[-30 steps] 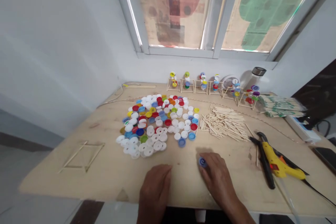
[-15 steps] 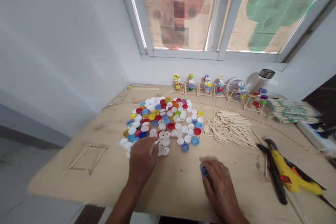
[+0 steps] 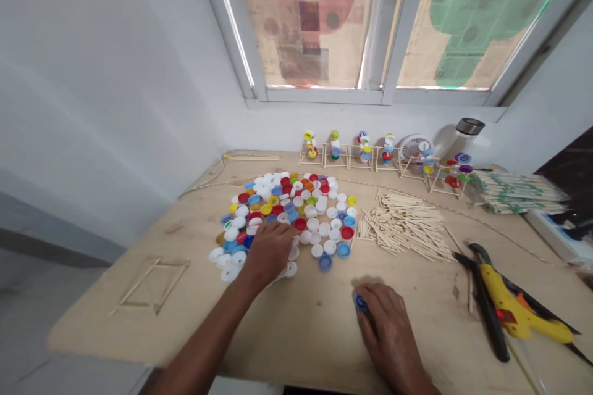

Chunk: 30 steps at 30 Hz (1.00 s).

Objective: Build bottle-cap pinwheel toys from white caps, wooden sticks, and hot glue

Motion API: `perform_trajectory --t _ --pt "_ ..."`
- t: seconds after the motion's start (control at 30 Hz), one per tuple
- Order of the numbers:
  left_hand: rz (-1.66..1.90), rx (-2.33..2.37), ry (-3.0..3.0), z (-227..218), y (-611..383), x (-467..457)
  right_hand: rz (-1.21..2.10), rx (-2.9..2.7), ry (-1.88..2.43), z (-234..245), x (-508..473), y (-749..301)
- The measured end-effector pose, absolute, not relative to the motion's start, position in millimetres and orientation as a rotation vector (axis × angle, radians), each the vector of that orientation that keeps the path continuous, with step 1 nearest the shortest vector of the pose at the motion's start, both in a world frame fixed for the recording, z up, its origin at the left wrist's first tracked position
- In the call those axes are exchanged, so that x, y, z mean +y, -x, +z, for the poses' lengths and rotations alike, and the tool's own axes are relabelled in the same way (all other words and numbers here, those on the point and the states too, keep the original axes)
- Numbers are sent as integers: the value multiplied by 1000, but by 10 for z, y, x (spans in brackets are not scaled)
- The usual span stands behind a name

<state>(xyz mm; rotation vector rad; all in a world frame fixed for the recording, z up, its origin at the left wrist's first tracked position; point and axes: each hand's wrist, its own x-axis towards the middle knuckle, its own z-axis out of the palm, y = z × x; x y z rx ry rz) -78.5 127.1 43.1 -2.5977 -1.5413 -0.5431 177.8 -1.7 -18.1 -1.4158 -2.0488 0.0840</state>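
Note:
Plastic bottle caps (image 3: 313, 224) in white, red, blue, yellow and green lie in a wide heap on the wooden table (image 3: 296, 339). Over the heap's near side is my left hand (image 3: 271, 253), its fingers bent together and reaching down among the caps. Its fingertips are hidden, so what they grip does not show. My right hand (image 3: 388, 324) rests on the table at the lower right, closed around a blue bottle cap (image 3: 360, 302) whose edge peeks out beside the thumb and index finger.
Loose wooden sticks (image 3: 407, 225) lie right of the heap. A yellow glue gun (image 3: 514, 315) sits beyond my right hand. A stick frame (image 3: 151, 284) lies at left. Several stick stands with cap wheels (image 3: 364, 151), a small fan (image 3: 414, 148) and a bottle (image 3: 466, 136) line the wall.
My left hand has moved forward and slightly right, from the white caps at the near edge farther into the heap. My right hand stays put with the blue bottle cap.

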Motion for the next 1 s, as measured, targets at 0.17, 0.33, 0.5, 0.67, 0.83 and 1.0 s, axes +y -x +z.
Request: perform_trajectory --t 0.17,0.33,0.5,0.67,0.83,1.0 --pt "-507 -1500 2629 395 725 1233 94 -2059 1417 -186 -14 -1782" --pt "-524 -1480 2637 367 712 1145 91 -2067 1416 -193 -14 -1788" --pt "-561 -1478 2619 317 702 1024 101 -2057 1411 -168 -15 -1784" --pt "-577 -1450 2627 235 692 909 87 -2062 1403 -179 -4 -1792" --pt "-529 -1377 2638 211 721 846 76 -2080 1382 -216 3 -1811" --pt "-506 -1324 2648 247 823 782 69 -2110 1392 -238 1 -1822"
